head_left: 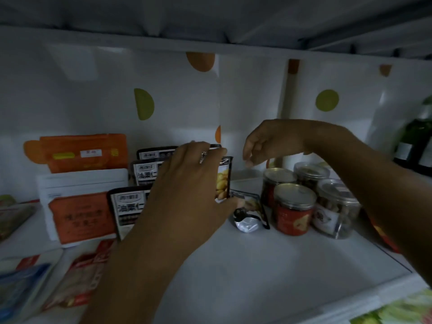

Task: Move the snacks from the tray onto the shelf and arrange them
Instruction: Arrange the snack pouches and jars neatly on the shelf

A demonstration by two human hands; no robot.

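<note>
Shelf (268, 272) notes, front to back. Flat packets (77, 281) lie at the front left. The left hand (187, 183) reaches in past them and grips a pouch (223, 181) upright. Its thumb is under the lower corner, its fingers curl over the top edge, and the palm hides most of the face. I judge the pouch is held this way so it can stand at the right end of the row (127, 206) of like pouches, labels forward. Just right of it a fallen pouch (249, 213) lies flat and crumpled, just beside the jars (294, 206); I would stand that one next. The jars are bunched tight and touching. The right hand (264, 142) hovers above the gap between pouch and jars, wrist bent down, fingers loosely curled, holding nothing. I read it as ready to steady the pouch top. Boxes (81, 183) stand at back left, bottles (416, 148) at far right. Tray not in view.
</note>
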